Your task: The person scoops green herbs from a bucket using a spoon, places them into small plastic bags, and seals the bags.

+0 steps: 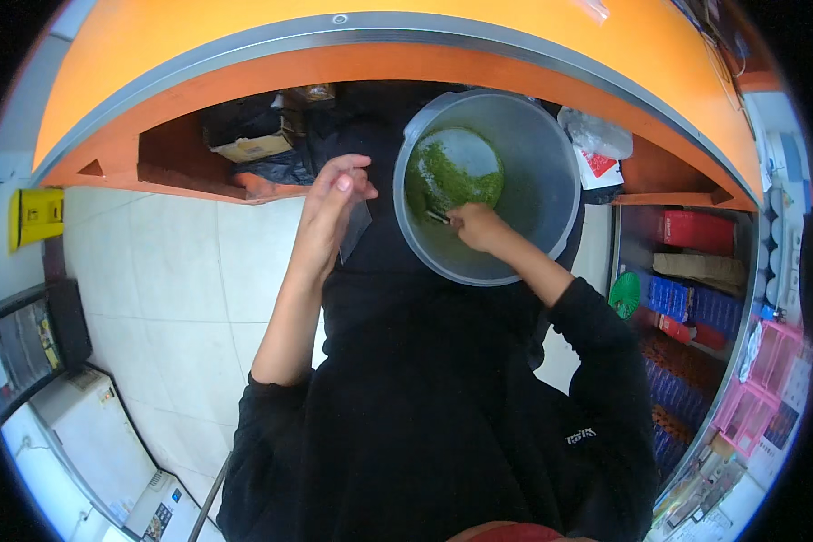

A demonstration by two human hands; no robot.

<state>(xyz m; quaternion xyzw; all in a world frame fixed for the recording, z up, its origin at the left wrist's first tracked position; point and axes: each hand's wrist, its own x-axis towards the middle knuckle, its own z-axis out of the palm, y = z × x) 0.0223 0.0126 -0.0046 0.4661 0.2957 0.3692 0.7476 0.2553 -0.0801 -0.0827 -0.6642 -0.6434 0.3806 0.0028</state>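
A deep translucent plastic bucket (535, 162) stands tilted between my legs. Loose green material (471, 184), finely chopped or ground, covers much of its bottom. Reaching over the near rim, my right hand (477, 227) grips the metal handle of a utensil (438, 217); the far end of that tool is hard to make out. Left of the bucket, my left hand (335, 203) is raised with its fingers curled. A thin, see-through plastic bag (357, 232) hangs from it, partly hidden behind the palm.
An orange counter with a metal edge (379, 30) curves across the front. Its lower shelf holds a cardboard box (252, 146), a black bag (278, 168) and a clear plastic bag (599, 132). At right, shelves carry blue boxes (669, 298) and a green basket (624, 295). White floor tiles (169, 264) lie left.
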